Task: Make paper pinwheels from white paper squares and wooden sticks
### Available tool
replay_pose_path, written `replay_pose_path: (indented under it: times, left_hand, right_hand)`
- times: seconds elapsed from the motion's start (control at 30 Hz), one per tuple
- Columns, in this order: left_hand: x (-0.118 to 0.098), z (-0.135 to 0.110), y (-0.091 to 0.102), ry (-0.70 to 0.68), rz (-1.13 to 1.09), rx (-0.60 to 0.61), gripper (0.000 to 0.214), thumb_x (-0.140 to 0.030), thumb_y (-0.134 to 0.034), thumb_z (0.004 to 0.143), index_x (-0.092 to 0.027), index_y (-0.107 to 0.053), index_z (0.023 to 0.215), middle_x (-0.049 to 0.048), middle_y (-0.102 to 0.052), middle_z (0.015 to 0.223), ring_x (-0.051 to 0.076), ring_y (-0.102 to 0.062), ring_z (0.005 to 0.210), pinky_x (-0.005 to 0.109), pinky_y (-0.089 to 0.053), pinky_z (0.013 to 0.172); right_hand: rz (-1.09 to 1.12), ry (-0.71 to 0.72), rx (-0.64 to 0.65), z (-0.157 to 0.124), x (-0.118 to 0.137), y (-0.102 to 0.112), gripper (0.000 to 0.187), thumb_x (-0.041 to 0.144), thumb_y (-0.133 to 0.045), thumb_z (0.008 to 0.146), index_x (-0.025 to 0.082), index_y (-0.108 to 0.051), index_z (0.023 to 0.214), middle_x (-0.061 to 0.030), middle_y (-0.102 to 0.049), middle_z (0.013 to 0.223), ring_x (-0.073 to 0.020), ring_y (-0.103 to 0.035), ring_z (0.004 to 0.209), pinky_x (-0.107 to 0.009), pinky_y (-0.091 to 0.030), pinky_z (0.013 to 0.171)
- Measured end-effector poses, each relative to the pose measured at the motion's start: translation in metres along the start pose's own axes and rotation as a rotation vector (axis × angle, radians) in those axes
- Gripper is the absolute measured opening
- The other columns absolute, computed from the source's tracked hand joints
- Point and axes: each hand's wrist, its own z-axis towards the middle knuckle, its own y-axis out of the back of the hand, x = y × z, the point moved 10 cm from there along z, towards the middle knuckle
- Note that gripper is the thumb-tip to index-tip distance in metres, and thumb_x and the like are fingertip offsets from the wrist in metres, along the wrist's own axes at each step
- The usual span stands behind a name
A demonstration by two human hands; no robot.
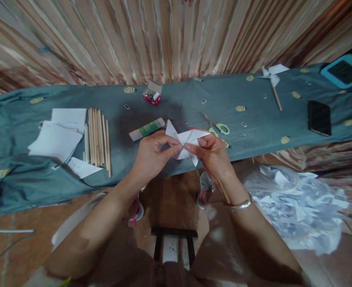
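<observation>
A white paper pinwheel (190, 137) is held in front of me over the table's near edge, its blades spread to both sides. My left hand (153, 153) pinches its centre from the left with thumb and forefinger. From the right, my right hand (213, 153) presses a thumb near the same centre, its fingers behind the paper. Just beyond my left hand lies a glue stick (147, 128) with a green label. Scissors (216, 124) with light green handles rest beyond my right hand.
On the cloth-covered table are wooden sticks (96, 135), white paper sheets (59, 139), a red box of small metal pieces (152, 95), a pinwheel on a stick (273, 81), a phone (319, 117) and a blue-framed device (345, 71). A bag of paper scraps (298, 207) sits low right.
</observation>
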Motion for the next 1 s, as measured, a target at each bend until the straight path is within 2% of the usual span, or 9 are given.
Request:
replay_pose_path:
  times: [0.2, 0.33, 0.43, 0.67, 0.83, 1.0]
  left_hand:
    - [0.001, 0.001, 0.001, 0.007, -0.002, -0.01, 0.008, -0.023, -0.072, 0.073, -0.018, -0.072, 0.067, 0.0011, -0.069, 0.071, 0.015, -0.062, 0.069, 0.028, -0.047, 0.071]
    - [0.003, 0.001, 0.0, 0.035, 0.005, -0.006, 0.007, -0.022, -0.071, 0.073, -0.018, -0.072, 0.067, 0.0013, -0.069, 0.073, 0.015, -0.063, 0.07, 0.028, -0.048, 0.072]
    - [0.005, 0.001, -0.001, 0.041, 0.016, -0.008, 0.007, -0.02, -0.071, 0.073, -0.018, -0.072, 0.066, 0.0016, -0.07, 0.072, 0.015, -0.063, 0.07, 0.027, -0.048, 0.072]
    - [0.003, 0.001, -0.001, 0.032, 0.055, -0.011, 0.008, -0.021, -0.069, 0.073, -0.018, -0.072, 0.066, 0.0018, -0.07, 0.072, 0.016, -0.063, 0.07, 0.028, -0.048, 0.071]
    - [0.002, 0.0, -0.002, 0.009, 0.088, -0.007, 0.008, -0.021, -0.069, 0.075, -0.018, -0.073, 0.068, 0.0025, -0.07, 0.073, 0.016, -0.063, 0.07, 0.027, -0.048, 0.071]
    - [-0.004, -0.001, -0.002, -0.086, 0.189, -0.025, 0.009, -0.024, -0.069, 0.079, -0.018, -0.072, 0.074, 0.0041, -0.07, 0.078, 0.018, -0.065, 0.079, 0.03, -0.05, 0.077]
  right_hand:
    - [-0.017, -0.002, 0.041, -0.001, 0.0, -0.004, 0.047, 0.036, -0.089, 0.05, 0.024, -0.067, 0.09, 0.0048, -0.07, 0.067, -0.0165, -0.064, 0.062, -0.031, -0.052, 0.063]
    - [-0.041, -0.009, 0.047, -0.002, 0.003, -0.006, 0.034, 0.036, -0.088, 0.053, 0.024, -0.065, 0.074, 0.0041, -0.068, 0.065, -0.0156, -0.061, 0.059, -0.03, -0.05, 0.06]
    - [-0.052, -0.006, 0.05, -0.003, 0.004, -0.007, 0.032, 0.036, -0.088, 0.052, 0.024, -0.061, 0.065, 0.005, -0.063, 0.059, -0.0156, -0.06, 0.057, -0.03, -0.049, 0.057]
    - [-0.026, -0.029, 0.013, -0.002, -0.002, -0.003, 0.044, 0.029, -0.09, 0.046, 0.025, -0.067, 0.083, 0.0055, -0.068, 0.064, -0.013, -0.059, 0.054, -0.028, -0.049, 0.058]
    - [-0.049, -0.009, 0.023, -0.002, 0.0, -0.008, 0.03, 0.03, -0.086, 0.051, 0.024, -0.067, 0.073, 0.0043, -0.068, 0.064, -0.0143, -0.059, 0.056, -0.03, -0.049, 0.059]
    - [-0.058, 0.04, 0.057, -0.001, 0.003, -0.012, 0.02, 0.03, -0.083, 0.057, 0.023, -0.069, 0.069, 0.0055, -0.065, 0.058, -0.0139, -0.057, 0.054, -0.029, -0.049, 0.058]
